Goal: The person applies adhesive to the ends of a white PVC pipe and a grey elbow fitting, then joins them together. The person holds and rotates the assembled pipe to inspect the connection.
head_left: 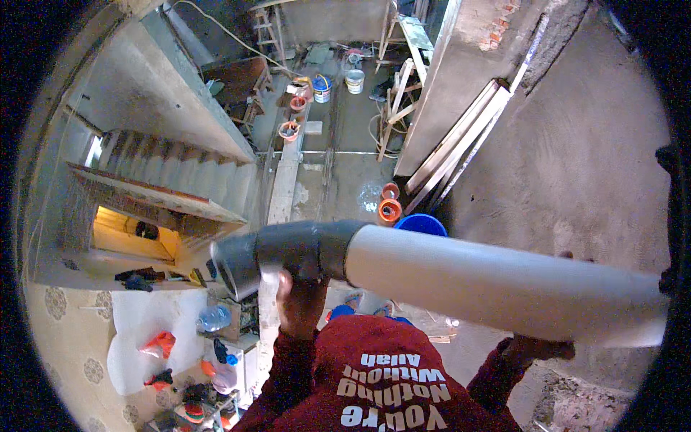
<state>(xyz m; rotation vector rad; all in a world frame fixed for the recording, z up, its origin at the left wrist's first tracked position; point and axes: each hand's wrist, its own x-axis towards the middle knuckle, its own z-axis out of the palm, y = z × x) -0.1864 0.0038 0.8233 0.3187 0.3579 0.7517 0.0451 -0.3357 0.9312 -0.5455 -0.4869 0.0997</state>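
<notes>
A long white pipe (497, 281) runs across in front of my chest, from the middle out to the right. Its left end joins a dark grey elbow fitting (302, 248), and a short whitish piece (236, 266) with an open mouth shows beyond the bend. From below, my left hand (299, 302) grips the elbow, its thumb up against the near side; the fitting hides most of its fingers. Under the white pipe, my right hand (536, 347) supports it, with fingertips showing over the far edge. Both hands hold the assembly level, clear of the floor.
A blue tub (421, 225) and orange buckets (389, 210) stand just beyond the pipe. Boards (461, 137) lean on the right wall. Stairs (173, 160) rise at left. A long plank (288, 173) and more buckets (354, 81) lie farther off. Clothes and bottles clutter the lower left.
</notes>
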